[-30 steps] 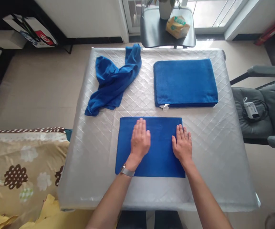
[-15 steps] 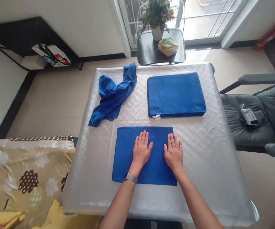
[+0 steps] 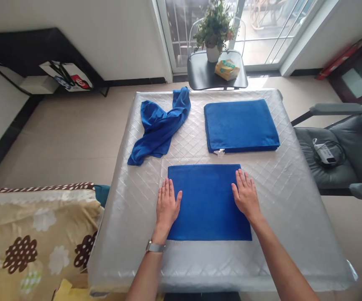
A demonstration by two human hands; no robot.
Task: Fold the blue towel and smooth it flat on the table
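Observation:
A blue towel (image 3: pixel 207 202), flat and rectangular, lies in front of me on the table (image 3: pixel 281 251). Along its left edge rests my left hand (image 3: pixel 168 202), palm down with fingers stretched out, a metal-banded watch on its wrist. My right hand (image 3: pixel 246 193) lies flat over the towel's right edge, fingers extended. Neither hand grips anything. Beyond the towel, to the right, sits a neat stack of folded blue towels (image 3: pixel 240 125) with a white tag at its near edge. A crumpled blue towel (image 3: pixel 160 127) lies at the far left of the table.
A black chair (image 3: pixel 196 73) behind the table holds a potted plant (image 3: pixel 214 52) and a yellow tissue pack (image 3: pixel 227 70). At right, a grey armchair (image 3: pixel 312 175) carries a white power adapter (image 3: pixel 324 152) with a cable. A flowered bedspread (image 3: pixel 42 242) covers something at left.
My left hand has slid left across the towel to its left edge. My right hand stays at the right edge. The whole view has shifted slightly.

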